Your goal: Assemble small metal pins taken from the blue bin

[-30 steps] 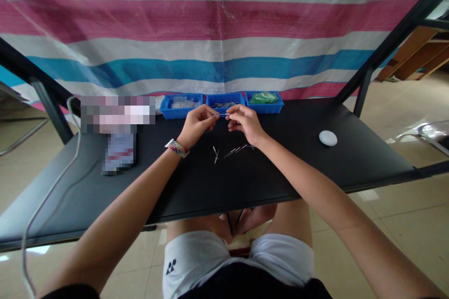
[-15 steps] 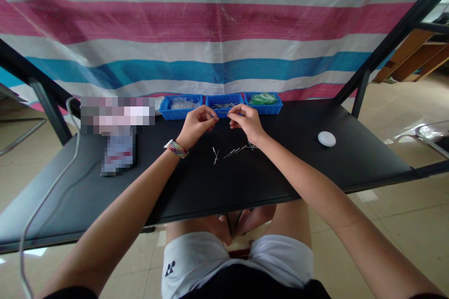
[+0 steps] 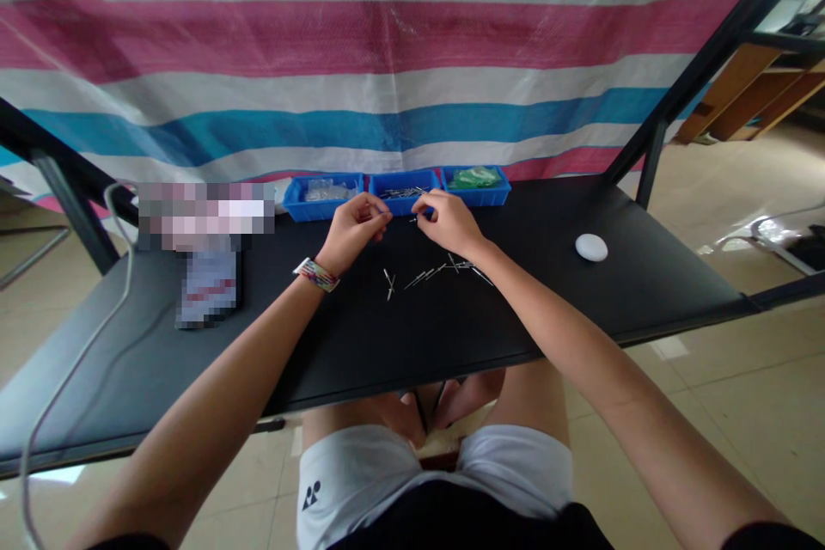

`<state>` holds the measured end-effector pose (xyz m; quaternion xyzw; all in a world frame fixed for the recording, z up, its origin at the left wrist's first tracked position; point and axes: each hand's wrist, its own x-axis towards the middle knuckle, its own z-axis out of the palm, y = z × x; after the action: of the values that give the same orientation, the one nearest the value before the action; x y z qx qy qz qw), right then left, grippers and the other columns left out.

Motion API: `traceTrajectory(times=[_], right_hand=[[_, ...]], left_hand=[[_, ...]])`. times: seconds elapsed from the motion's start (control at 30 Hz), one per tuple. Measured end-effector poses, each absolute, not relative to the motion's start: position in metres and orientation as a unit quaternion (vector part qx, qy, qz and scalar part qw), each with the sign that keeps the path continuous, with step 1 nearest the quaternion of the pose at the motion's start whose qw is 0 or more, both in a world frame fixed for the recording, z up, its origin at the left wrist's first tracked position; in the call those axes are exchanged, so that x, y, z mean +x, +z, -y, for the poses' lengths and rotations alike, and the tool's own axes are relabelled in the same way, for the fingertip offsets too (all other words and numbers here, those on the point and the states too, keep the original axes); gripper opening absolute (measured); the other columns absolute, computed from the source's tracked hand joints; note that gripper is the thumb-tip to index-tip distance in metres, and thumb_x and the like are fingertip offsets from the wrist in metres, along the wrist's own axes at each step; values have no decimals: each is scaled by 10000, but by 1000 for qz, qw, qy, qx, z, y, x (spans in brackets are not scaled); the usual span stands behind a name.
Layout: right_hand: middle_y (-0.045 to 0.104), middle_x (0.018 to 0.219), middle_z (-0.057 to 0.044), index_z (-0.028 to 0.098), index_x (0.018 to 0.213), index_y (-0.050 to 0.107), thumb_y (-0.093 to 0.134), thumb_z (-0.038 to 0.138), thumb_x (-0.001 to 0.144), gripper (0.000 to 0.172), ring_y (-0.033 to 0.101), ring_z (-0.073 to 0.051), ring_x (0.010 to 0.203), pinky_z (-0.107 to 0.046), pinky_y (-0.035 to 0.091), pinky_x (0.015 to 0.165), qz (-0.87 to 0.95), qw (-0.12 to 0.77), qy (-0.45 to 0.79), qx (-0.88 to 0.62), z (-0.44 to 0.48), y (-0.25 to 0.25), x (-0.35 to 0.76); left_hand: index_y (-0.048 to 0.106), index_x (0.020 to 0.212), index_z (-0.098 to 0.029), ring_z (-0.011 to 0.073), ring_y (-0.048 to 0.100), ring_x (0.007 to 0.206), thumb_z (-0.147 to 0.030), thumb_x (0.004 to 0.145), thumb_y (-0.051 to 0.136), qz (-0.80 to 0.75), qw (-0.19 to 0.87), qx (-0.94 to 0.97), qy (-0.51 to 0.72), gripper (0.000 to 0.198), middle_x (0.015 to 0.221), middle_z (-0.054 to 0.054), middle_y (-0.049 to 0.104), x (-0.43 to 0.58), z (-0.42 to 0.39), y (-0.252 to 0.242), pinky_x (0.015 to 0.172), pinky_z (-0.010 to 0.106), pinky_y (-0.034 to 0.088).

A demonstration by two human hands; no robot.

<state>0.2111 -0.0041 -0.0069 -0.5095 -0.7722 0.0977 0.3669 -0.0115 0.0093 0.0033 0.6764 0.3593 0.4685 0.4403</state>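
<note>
My left hand [image 3: 353, 228] and my right hand [image 3: 446, 222] are held close together over the far middle of the black table [image 3: 580, 309], both with fingertips pinched. A thin metal pin [image 3: 413, 218] shows at my right fingertips. What my left fingertips pinch is too small to make out. Several loose metal pins [image 3: 430, 273] lie on the table just in front of my hands. Behind the hands stands a blue tray of pins [image 3: 403, 192], with another blue tray of clear parts [image 3: 320, 194] on its left and a blue tray of green parts [image 3: 475, 182] on its right.
A white round object [image 3: 591, 247] lies on the right of the table. A blurred-out item [image 3: 207, 279] sits at the left, with a grey cable [image 3: 77, 361] running past it. A striped tarp [image 3: 387, 60] hangs behind the table. Black frame posts stand at both sides.
Both hands have dropped slightly and the gap between them has widened a little. The view has shifted a bit to the right, and more of the loose pins show beside my right wrist.
</note>
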Motion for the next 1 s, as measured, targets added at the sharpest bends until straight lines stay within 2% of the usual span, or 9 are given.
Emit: traceTrajectory(times=[0.1, 0.2, 0.37, 0.47, 0.6, 0.67, 0.8, 0.9, 1.0], right_hand=[[732, 1169, -80, 222, 1146, 792, 637, 201, 971, 235, 706, -238, 976, -329, 516, 796, 800, 250, 66, -542, 8, -9, 211], [699, 1228, -114, 222, 1249, 776, 574, 270, 1048, 289, 715, -257, 1013, -346, 522, 796, 814, 179, 36, -551, 9, -10, 209], [690, 1270, -124, 232, 1348, 722, 573, 291, 1057, 332, 720, -270, 1015, -353, 517, 763, 817, 167, 5, -551, 9, -9, 205], [710, 1207, -152, 201, 1275, 745, 589, 314, 1057, 291, 717, -279, 952, -361, 494, 728, 805, 172, 6, -567, 6, -12, 205], [715, 1054, -117, 210, 1010, 738, 604, 196, 1005, 134, 676, -241, 833, -335, 423, 655, 806, 208, 16, -554, 4, -17, 207], [703, 982, -87, 217, 952, 703, 618, 154, 960, 107, 644, -221, 789, -321, 404, 644, 812, 236, 21, -534, 4, -16, 207], [688, 885, -32, 230, 968, 653, 605, 158, 941, 90, 614, -190, 750, -305, 450, 706, 785, 370, 59, -493, 1, -4, 205], [711, 942, -35, 235, 1018, 658, 571, 197, 979, 102, 622, -177, 740, -307, 493, 752, 727, 483, 104, -478, -8, 4, 206], [700, 965, -48, 223, 1101, 710, 587, 159, 941, 211, 615, -186, 758, -323, 506, 778, 700, 515, 112, -483, -19, 1, 213]], left_hand=[[653, 889, -174, 100, 570, 525, -340, 827, 821, -366, 445, 670, 467, 245, 635, -30, 612, -11, -10, 2, 523, 218, 453], [653, 893, -174, 97, 568, 523, -339, 826, 822, -366, 454, 666, 465, 246, 642, -29, 616, -11, -9, 1, 521, 217, 455], [655, 898, -176, 101, 576, 529, -343, 819, 824, -367, 459, 665, 462, 250, 651, -26, 619, -12, -10, 0, 523, 218, 467], [654, 889, -177, 98, 574, 527, -346, 815, 829, -367, 460, 664, 462, 254, 649, -27, 616, -12, -11, 0, 518, 215, 464], [657, 887, -180, 100, 575, 529, -356, 815, 830, -363, 461, 664, 462, 256, 650, -23, 613, -12, -11, 0, 517, 215, 463], [655, 884, -184, 103, 577, 527, -360, 815, 828, -365, 459, 665, 462, 257, 650, -20, 616, -12, -10, 1, 517, 218, 463], [644, 879, -185, 104, 576, 520, -362, 814, 820, -366, 457, 666, 462, 259, 645, -19, 619, -12, -8, 3, 513, 217, 458], [640, 881, -185, 102, 573, 516, -354, 813, 811, -361, 461, 664, 465, 250, 641, -22, 615, -12, -8, 5, 510, 215, 458], [640, 879, -185, 99, 566, 511, -349, 813, 804, -361, 465, 662, 465, 241, 638, -23, 610, -12, -9, 4, 507, 215, 463]])
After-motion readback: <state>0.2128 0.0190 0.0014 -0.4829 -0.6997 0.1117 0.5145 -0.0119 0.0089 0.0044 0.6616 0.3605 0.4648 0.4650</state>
